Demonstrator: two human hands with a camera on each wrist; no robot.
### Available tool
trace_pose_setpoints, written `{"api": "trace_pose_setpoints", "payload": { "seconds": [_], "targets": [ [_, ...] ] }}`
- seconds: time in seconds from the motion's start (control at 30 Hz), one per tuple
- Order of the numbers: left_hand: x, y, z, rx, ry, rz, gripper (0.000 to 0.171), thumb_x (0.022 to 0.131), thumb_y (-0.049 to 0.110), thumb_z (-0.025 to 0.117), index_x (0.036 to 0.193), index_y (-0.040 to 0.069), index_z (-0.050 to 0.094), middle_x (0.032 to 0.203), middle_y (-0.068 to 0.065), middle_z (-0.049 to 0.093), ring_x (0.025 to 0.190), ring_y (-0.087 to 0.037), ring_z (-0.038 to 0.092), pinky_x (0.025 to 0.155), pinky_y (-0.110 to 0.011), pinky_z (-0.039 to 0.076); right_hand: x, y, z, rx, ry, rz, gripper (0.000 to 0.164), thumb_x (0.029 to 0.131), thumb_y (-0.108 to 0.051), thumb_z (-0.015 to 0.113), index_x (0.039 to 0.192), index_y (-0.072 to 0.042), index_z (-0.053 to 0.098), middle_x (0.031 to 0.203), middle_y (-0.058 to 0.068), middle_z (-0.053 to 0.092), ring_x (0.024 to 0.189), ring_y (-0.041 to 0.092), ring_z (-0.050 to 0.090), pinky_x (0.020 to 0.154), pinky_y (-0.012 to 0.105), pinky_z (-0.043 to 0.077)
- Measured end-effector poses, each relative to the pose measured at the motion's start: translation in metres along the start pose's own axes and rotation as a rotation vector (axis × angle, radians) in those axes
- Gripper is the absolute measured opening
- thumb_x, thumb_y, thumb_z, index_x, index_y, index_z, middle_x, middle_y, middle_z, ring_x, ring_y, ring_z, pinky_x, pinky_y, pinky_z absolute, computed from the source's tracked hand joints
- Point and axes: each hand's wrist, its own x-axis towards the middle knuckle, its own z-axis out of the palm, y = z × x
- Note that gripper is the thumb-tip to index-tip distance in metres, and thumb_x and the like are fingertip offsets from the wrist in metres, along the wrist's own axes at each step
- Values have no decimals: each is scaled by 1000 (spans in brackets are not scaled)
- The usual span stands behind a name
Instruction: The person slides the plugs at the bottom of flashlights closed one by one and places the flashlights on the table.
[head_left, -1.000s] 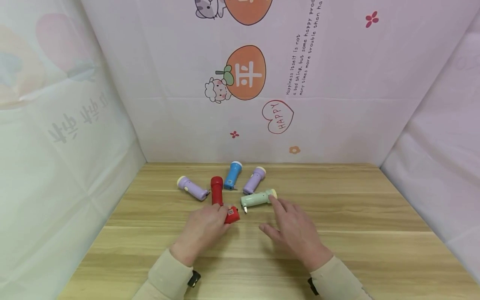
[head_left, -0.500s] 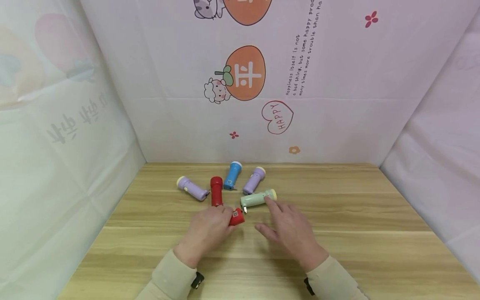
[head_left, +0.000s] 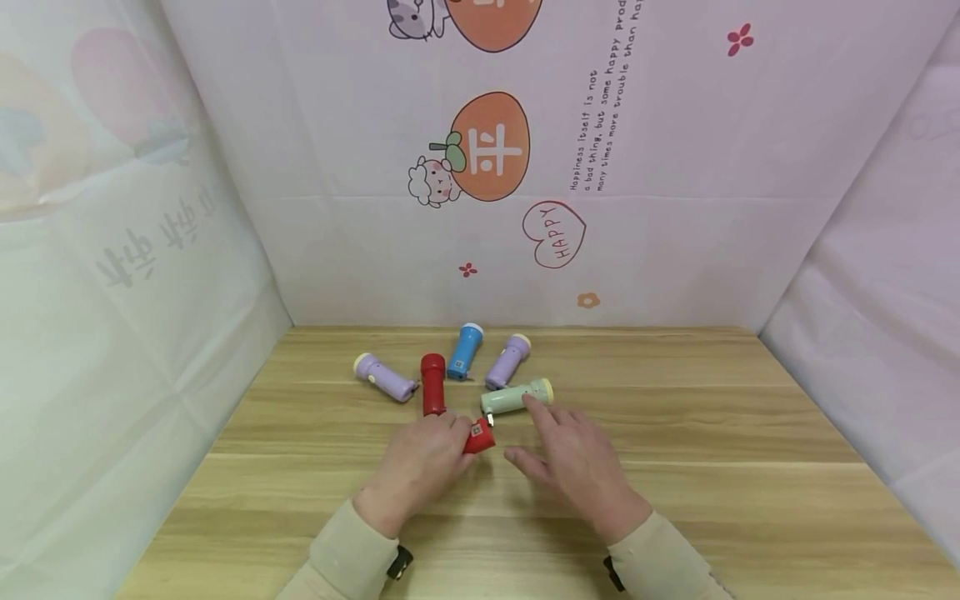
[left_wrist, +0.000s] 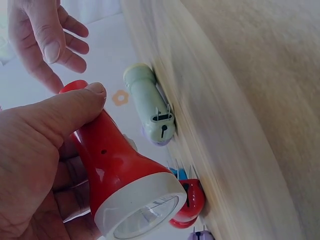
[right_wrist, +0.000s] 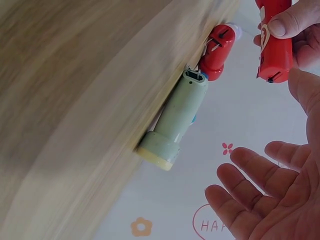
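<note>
My left hand (head_left: 422, 460) grips a red flashlight (left_wrist: 112, 155), its thumb laid along the handle. The white-rimmed lens end points away from the right hand in the left wrist view, and the tail end (head_left: 480, 437) shows past the fingers in the head view. My right hand (head_left: 581, 467) holds nothing; its fingers are spread and lightly bent, facing the held flashlight's tail. Beyond it lies a pale green flashlight (head_left: 512, 398), with plug prongs folded out at its tail. Another red flashlight (head_left: 432, 385) lies just past the left hand.
Farther back on the wooden table (head_left: 712, 500) lie a blue flashlight (head_left: 466, 350), a purple one (head_left: 508, 362) and, at the left, a second purple one (head_left: 386, 377). Printed cloth walls (head_left: 660, 250) enclose the back and both sides.
My left hand has shifted slightly right and nearer to me with the red flashlight. My right hand has drifted a little left, narrowing the gap between them. The flashlights on the table have stayed put.
</note>
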Motion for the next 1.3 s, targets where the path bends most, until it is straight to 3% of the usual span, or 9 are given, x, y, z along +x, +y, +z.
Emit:
{"api": "trace_pose_setpoints", "payload": {
  "seconds": [0.53, 0.97, 1.2, 1.3],
  "targets": [
    [3, 5, -1, -2, 2, 15, 35, 97, 47, 72, 110, 14, 68, 85, 0, 66, 66, -13, 56, 52, -30, 51, 2, -6, 1, -3, -8, -2, 76, 93, -56, 73, 148, -6, 54, 118, 17, 75, 107, 38, 71, 87, 53, 60],
    [6, 9, -1, -16, 9, 28, 36, 99, 47, 70, 110, 13, 68, 83, 1, 65, 66, -10, 53, 56, -28, 54, 2, -10, 3, -20, 56, -60, 74, 91, -54, 76, 144, -4, 57, 92, 9, 76, 98, 35, 74, 84, 49, 61],
    [6, 13, -3, -21, -9, 13, 38, 99, 51, 68, 108, 13, 67, 82, 1, 66, 65, -9, 55, 54, -27, 53, 1, -12, 3, -15, 24, -45, 72, 92, -53, 75, 143, -5, 58, 100, 11, 79, 98, 31, 74, 89, 46, 61],
    [6, 14, -3, -16, -15, 11, 39, 98, 50, 69, 109, 13, 68, 82, 1, 65, 65, -10, 53, 54, -27, 53, 1, -13, 3, -9, 13, -38, 72, 92, -53, 75, 143, -5, 58, 95, 9, 79, 99, 30, 74, 90, 46, 60]
  ]
}}
